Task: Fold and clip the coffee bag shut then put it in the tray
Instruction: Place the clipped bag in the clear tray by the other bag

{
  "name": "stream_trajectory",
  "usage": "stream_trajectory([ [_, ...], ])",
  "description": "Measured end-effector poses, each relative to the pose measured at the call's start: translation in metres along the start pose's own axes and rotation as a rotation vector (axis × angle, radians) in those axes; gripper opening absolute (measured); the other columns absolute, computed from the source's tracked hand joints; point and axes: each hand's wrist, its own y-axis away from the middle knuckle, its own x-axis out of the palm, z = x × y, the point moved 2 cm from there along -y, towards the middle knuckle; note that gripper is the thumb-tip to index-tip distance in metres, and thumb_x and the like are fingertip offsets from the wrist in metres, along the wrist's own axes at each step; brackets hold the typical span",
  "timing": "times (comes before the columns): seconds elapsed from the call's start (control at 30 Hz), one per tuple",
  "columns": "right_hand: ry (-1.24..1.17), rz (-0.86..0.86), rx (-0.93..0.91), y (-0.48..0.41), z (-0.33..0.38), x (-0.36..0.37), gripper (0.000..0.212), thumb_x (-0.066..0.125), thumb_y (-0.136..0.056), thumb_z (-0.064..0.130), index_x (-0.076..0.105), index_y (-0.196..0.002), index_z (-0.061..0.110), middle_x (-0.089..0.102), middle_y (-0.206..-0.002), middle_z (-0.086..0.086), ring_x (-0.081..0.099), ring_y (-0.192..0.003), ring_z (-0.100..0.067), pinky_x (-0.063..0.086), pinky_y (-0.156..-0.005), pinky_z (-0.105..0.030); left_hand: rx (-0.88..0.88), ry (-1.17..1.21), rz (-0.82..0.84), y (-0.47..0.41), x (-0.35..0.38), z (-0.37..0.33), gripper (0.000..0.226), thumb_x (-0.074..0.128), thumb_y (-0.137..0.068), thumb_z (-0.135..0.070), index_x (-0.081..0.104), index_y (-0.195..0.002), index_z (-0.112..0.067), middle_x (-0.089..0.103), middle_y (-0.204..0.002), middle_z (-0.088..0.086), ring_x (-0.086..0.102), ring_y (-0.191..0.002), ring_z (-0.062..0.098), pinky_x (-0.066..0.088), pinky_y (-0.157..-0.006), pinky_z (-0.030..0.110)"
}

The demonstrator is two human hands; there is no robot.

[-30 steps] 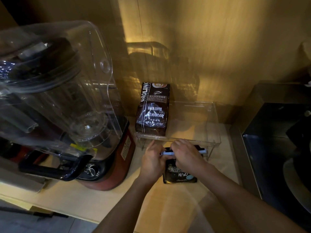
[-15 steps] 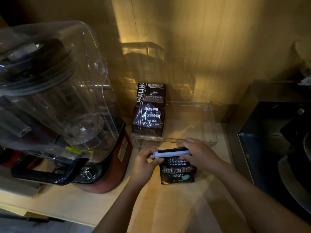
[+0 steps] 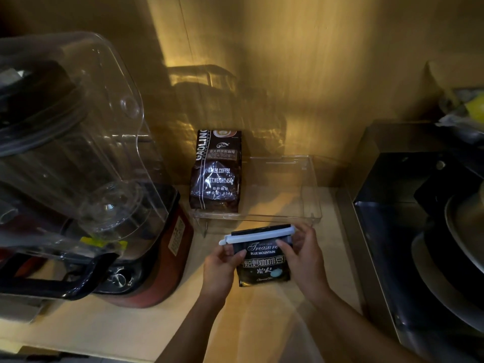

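A small black coffee bag (image 3: 263, 265) with white lettering is held a little above the wooden counter, just in front of the clear plastic tray (image 3: 311, 205). A white sealing clip (image 3: 258, 235) runs across the bag's folded top. My left hand (image 3: 222, 268) grips the bag's left edge below the clip. Over on the other side, my right hand (image 3: 301, 252) holds the bag's right edge and the clip's right end. The bag's front faces me and stands nearly upright.
A larger brown coffee bag (image 3: 216, 171) stands in the tray's left part. A big blender (image 3: 86, 179) with a clear cover and red base fills the left. A dark metal appliance (image 3: 419, 218) stands at the right. A wooden wall is behind.
The bag has tipped up from under my hands so its front shows. My right hand slid off the clip's middle to its right end. The left hand moved onto the bag's left edge.
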Motion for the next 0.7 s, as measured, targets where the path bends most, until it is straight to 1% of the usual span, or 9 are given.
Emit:
stream_trajectory([
  [0.07, -0.066, 0.024, 0.077, 0.000, -0.004, 0.003, 0.028, 0.064, -0.080, 0.024, 0.048, -0.103, 0.020, 0.059, -0.083, 0.011, 0.059, -0.078, -0.005, 0.049, -0.063, -0.024, 0.020, -0.022, -0.016, -0.001, 0.000, 0.001, 0.015, 0.065, -0.078, -0.007, 0.055, -0.068, -0.012, 0.065, -0.068, -0.004, 0.065, -0.067, 0.004, 0.051, -0.053, 0.015],
  [0.13, -0.093, 0.048, 0.109, -0.001, -0.006, 0.003, 0.014, 0.064, -0.081, 0.024, 0.053, -0.083, 0.016, 0.062, -0.077, 0.005, 0.061, -0.074, -0.013, 0.047, -0.057, -0.024, 0.040, -0.043, -0.024, 0.000, 0.000, 0.001, 0.019, 0.064, -0.079, -0.007, 0.051, -0.066, -0.007, 0.059, -0.062, -0.005, 0.060, -0.060, 0.002, 0.048, -0.050, 0.014],
  [0.23, -0.035, 0.076, 0.102, -0.003, -0.003, 0.001, 0.021, 0.062, -0.082, 0.023, 0.048, -0.068, 0.016, 0.062, -0.075, -0.004, 0.060, -0.072, -0.019, 0.047, -0.054, -0.029, 0.058, -0.061, -0.040, 0.001, 0.000, -0.002, 0.026, 0.062, -0.081, -0.006, 0.050, -0.059, -0.012, 0.056, -0.061, -0.002, 0.057, -0.060, 0.006, 0.047, -0.052, 0.018],
  [0.3, 0.091, 0.084, 0.053, -0.001, 0.002, 0.000, 0.023, 0.059, -0.084, 0.023, 0.045, -0.068, 0.015, 0.062, -0.079, -0.010, 0.058, -0.074, -0.024, 0.050, -0.062, -0.041, 0.068, -0.059, -0.058, 0.002, 0.000, -0.005, 0.029, 0.060, -0.082, -0.006, 0.048, -0.057, -0.013, 0.054, -0.062, 0.003, 0.054, -0.063, 0.013, 0.046, -0.057, 0.027],
  [0.4, 0.190, 0.051, -0.062, 0.000, 0.014, -0.002, 0.024, 0.057, -0.086, 0.024, 0.041, -0.069, 0.017, 0.055, -0.076, -0.006, 0.053, -0.072, -0.022, 0.044, -0.061, -0.036, 0.124, -0.026, -0.089, 0.004, 0.004, -0.020, 0.029, 0.058, -0.083, -0.004, 0.046, -0.057, -0.011, 0.051, -0.063, 0.006, 0.050, -0.062, 0.013, 0.044, -0.058, 0.026],
  [0.5, 0.157, 0.051, -0.131, -0.004, 0.035, -0.014, 0.021, 0.056, -0.085, 0.023, 0.043, -0.071, 0.016, 0.056, -0.078, -0.007, 0.053, -0.074, -0.023, 0.047, -0.064, -0.041, 0.229, -0.021, -0.105, 0.006, 0.004, -0.046, 0.025, 0.060, -0.081, -0.001, 0.048, -0.059, -0.001, 0.048, -0.061, 0.009, 0.047, -0.056, 0.006, 0.041, -0.054, 0.018],
  [0.57, 0.119, 0.027, -0.184, -0.008, 0.052, -0.025, 0.017, 0.057, -0.084, 0.021, 0.047, -0.073, 0.014, 0.058, -0.079, -0.009, 0.055, -0.075, -0.024, 0.048, -0.066, -0.045, 0.290, -0.036, -0.100, 0.006, 0.002, -0.068, 0.023, 0.061, -0.080, -0.002, 0.051, -0.059, -0.001, 0.051, -0.062, 0.009, 0.048, -0.060, 0.011, 0.042, -0.057, 0.024],
  [0.63, 0.074, -0.024, -0.244, -0.015, 0.070, -0.037, 0.014, 0.060, -0.082, 0.019, 0.051, -0.075, 0.011, 0.059, -0.078, -0.010, 0.056, -0.073, -0.027, 0.048, -0.065, -0.046, 0.350, -0.061, -0.078, 0.006, 0.004, -0.095, 0.024, 0.061, -0.081, -0.005, 0.053, -0.058, -0.010, 0.056, -0.065, 0.006, 0.052, -0.064, 0.014, 0.046, -0.059, 0.027],
  [0.7, 0.047, -0.075, -0.294, -0.025, 0.090, -0.047, 0.013, 0.062, -0.081, 0.018, 0.053, -0.075, 0.011, 0.060, -0.076, -0.010, 0.057, -0.072, -0.029, 0.049, -0.064, -0.047, 0.388, -0.078, -0.058, 0.003, 0.010, -0.122, 0.024, 0.061, -0.081, -0.008, 0.052, -0.059, -0.011, 0.055, -0.069, 0.013, 0.051, -0.066, 0.019, 0.045, -0.059, 0.034],
])
